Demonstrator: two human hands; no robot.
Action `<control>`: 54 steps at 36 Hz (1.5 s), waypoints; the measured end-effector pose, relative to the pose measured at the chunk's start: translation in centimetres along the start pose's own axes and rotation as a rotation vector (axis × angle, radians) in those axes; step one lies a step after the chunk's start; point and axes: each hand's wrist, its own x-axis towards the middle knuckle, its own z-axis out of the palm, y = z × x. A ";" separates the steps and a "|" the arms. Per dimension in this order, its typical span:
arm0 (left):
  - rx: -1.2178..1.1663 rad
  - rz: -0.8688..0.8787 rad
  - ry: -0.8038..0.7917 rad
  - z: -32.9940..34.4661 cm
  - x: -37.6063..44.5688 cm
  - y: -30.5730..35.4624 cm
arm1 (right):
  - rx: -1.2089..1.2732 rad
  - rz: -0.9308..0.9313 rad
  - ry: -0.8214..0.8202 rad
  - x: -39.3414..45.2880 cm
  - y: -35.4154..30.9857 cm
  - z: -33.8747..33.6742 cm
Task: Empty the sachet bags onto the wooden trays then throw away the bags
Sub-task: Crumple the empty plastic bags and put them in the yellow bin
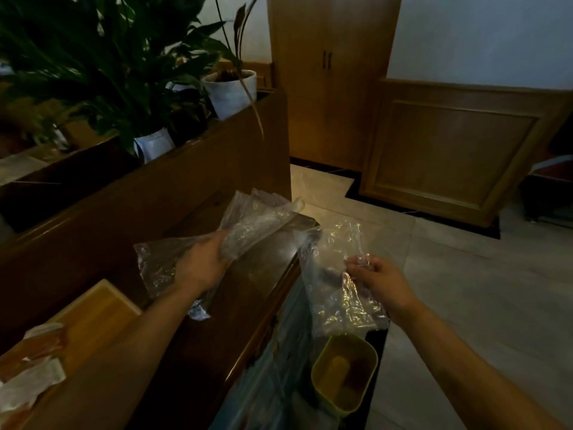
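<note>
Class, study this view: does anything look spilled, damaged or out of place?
Nothing stands out. The left hand grips crumpled clear plastic bags, the right hand pinches another clear bag above the yellow plastic bin. No spill shows.

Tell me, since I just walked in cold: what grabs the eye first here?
Two crumpled clear plastic bags mid-frame: the left hand grips one bag over the dark counter, the right hand pinches another above a small yellow bin on the floor.
</note>
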 end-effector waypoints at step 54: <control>-1.136 -0.370 -0.560 19.6 -3.3 22.1 | 0.060 0.228 0.635 -5.9 11.2 -15.1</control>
